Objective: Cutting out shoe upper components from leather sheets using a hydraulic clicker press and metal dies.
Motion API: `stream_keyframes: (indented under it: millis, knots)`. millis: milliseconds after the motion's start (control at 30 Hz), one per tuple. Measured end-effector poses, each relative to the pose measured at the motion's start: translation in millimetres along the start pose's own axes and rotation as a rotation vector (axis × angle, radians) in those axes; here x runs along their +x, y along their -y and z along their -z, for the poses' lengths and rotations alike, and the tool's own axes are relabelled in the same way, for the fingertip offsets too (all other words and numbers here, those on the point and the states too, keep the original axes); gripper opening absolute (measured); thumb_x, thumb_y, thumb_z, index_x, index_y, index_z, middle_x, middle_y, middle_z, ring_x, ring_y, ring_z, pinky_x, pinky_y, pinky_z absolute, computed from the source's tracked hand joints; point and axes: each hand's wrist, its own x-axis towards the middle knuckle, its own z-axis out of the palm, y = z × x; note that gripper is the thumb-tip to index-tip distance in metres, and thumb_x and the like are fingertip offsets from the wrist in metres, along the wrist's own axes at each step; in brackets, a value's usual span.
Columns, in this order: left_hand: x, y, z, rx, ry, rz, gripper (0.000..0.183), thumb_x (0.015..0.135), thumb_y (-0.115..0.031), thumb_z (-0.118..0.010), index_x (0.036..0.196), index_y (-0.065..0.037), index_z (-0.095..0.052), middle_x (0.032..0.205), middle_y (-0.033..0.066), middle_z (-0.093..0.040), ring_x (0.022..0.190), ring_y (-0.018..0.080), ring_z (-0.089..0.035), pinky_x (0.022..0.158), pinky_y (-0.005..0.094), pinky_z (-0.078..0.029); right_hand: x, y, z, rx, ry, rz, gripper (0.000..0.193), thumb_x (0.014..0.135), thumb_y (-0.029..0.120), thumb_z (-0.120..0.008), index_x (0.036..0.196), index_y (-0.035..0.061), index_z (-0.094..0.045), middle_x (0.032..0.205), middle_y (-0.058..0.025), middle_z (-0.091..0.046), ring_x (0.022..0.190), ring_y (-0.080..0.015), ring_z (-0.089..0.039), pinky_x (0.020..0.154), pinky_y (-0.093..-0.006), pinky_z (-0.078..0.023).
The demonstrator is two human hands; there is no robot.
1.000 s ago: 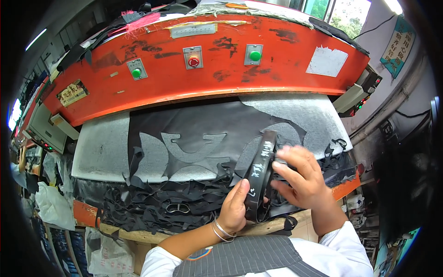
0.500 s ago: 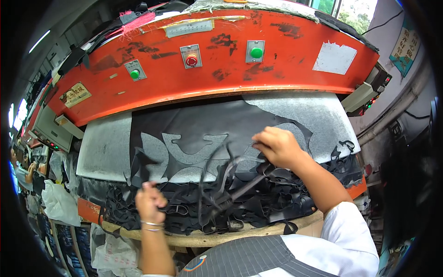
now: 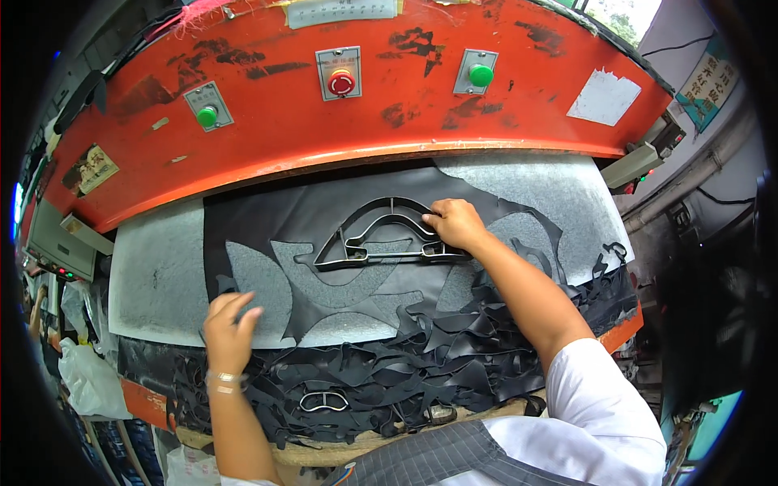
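My right hand (image 3: pixel 456 222) grips the right end of a curved steel cutting die (image 3: pixel 399 257), an arched frame with a straight crossbar. The die is over the black leather sheet (image 3: pixel 279 212), partly across a curved cut-out in it; whether its edge touches the leather all round I cannot tell. Through the cut-outs the grey cutting board (image 3: pixel 158 275) shows. Near the sheet's lower left corner my left hand (image 3: pixel 229 330) is open, fingers apart, holding nothing. A bracelet circles its wrist.
Black leather scraps (image 3: pixel 365 364) pile along the board's near edge, with a small metal frame (image 3: pixel 325 394) among them. Across the back stands the red press beam (image 3: pixel 267 130) with a red button (image 3: pixel 341 82) and green buttons (image 3: pixel 480 76). White plastic bags (image 3: pixel 93 381) are at left.
My right hand has carried the die from above the scraps up over the leather. My left hand has moved left and its fingers have spread; the dark piece near it is gone from there.
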Motion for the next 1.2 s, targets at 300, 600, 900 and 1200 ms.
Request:
stream_keyframes:
  millis: [300,600,900,1200]
  knots:
    - [74.6,12.1,-121.8,-0.053,0.156,-0.231,0.029,0.069,-0.014,-0.079,0.096,-0.003,-0.073,0.083,0.0077,-0.061,0.085,0.0263,-0.055,0.077,0.0368,-0.045,-8.6,-11.6,2.2,0.010,-0.050,0.067,0.043,0.087,0.040,-0.063,0.112,0.0049,-0.065,0.099,-0.0183,-0.068,0.102,-0.0363,-0.061,0.091,-0.0451,-0.045]
    - [80.6,25.8,-137.5,-0.112,0.058,-0.229,0.018,0.069,0.000,-0.076,0.086,-0.001,-0.073,0.076,0.0074,-0.062,0.076,0.0224,-0.057,0.069,0.0325,-0.045,-45.6,-72.1,5.7,0.085,0.140,0.340,0.078,0.078,0.032,-0.075,0.143,0.0067,-0.042,0.144,-0.0192,-0.044,0.136,-0.0331,-0.039,0.116,-0.0497,-0.020]
    - [82.2,29.6,-143.1,-0.091,0.010,-0.230,0.017,0.067,0.000,-0.078,0.083,-0.002,-0.072,0.076,0.0067,-0.063,0.074,0.0229,-0.056,0.067,0.0328,-0.046,-35.2,-79.1,-9.7,0.114,0.057,0.330,0.068,0.077,0.031,-0.075,0.137,0.0084,-0.052,0.136,-0.0166,-0.054,0.129,-0.0289,-0.048,0.114,-0.0478,-0.026]
    - [85.2,24.6,-145.5,-0.093,-0.010,-0.220,0.017,0.070,0.001,-0.075,0.086,0.000,-0.072,0.077,0.0078,-0.063,0.075,0.0223,-0.057,0.068,0.0313,-0.046,-38.7,-86.4,-8.0,0.089,-0.006,0.314,0.067,0.070,0.033,-0.078,0.129,0.0075,-0.060,0.133,-0.0129,-0.058,0.124,-0.0298,-0.054,0.112,-0.0477,-0.030]
